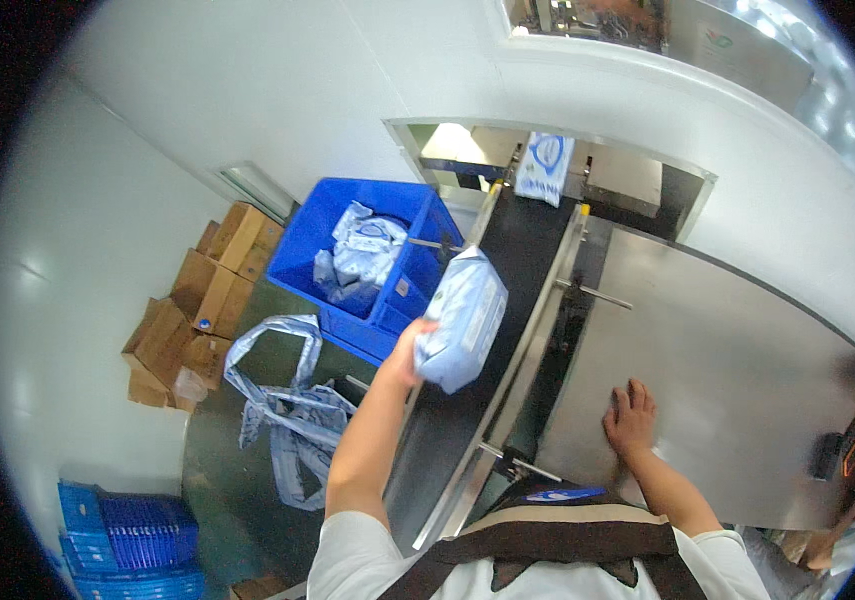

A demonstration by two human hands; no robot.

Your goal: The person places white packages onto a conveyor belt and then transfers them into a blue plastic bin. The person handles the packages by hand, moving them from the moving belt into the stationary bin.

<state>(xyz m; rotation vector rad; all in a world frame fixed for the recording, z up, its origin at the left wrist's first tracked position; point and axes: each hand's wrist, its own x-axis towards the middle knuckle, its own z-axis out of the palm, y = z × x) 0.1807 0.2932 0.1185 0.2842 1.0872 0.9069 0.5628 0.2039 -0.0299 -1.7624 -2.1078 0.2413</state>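
Note:
My left hand (410,352) is closed round the lower end of a plump light-blue and white soft pack (464,322), holding it tilted above a dark conveyor belt (528,240). The pack's far end points toward the wall opening. My right hand (632,418) rests on a bare steel table (698,350) to the right of the belt, fingers spread and nothing in them. Farther up the belt, at the wall opening, lies another light-blue and white pack (545,168).
Left of the belt stands a blue crate (293,240) with several packs inside. Crumpled strips of printed film (298,430) lie on the floor. Cardboard boxes (218,275) lean by the left wall, and blue flat stacks (133,535) sit lower left. Metal rails (538,365) edge the belt.

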